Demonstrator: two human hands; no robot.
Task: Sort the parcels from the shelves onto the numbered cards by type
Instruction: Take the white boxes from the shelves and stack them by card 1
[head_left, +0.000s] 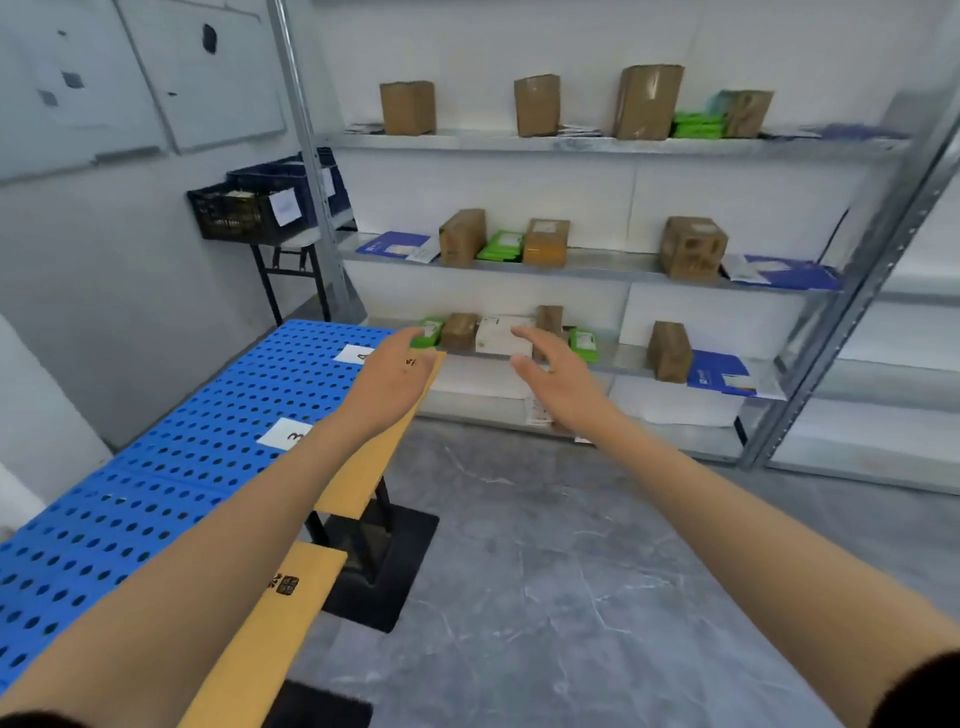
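Steel shelves (597, 143) carry the parcels: brown cartons (649, 101) standing upright, green mailers (501, 247) and blue envelopes (397, 244) lying flat. Left of the shelves is a blue perforated tabletop (156, 493). Beside the shelves' left post, a black crate (234, 213) holds pale contents too blurred to name. The left hand (400, 364) and right hand (550, 369) are spread, holding nothing, before a white box (501, 335) lying lengthwise along the shelves' third level. Card 3 (285, 434) and card 4 (356, 355) lie on the tabletop.

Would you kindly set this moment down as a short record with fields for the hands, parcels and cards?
left hand: open, empty, extended toward the third shelf
right hand: open, empty, extended beside it
nearest parcel: white box on that shelf, beyond both hands
other parcels: brown boxes, green packets, blue envelopes, all shelved
cards: card 3 and card 4 lie on the blue table
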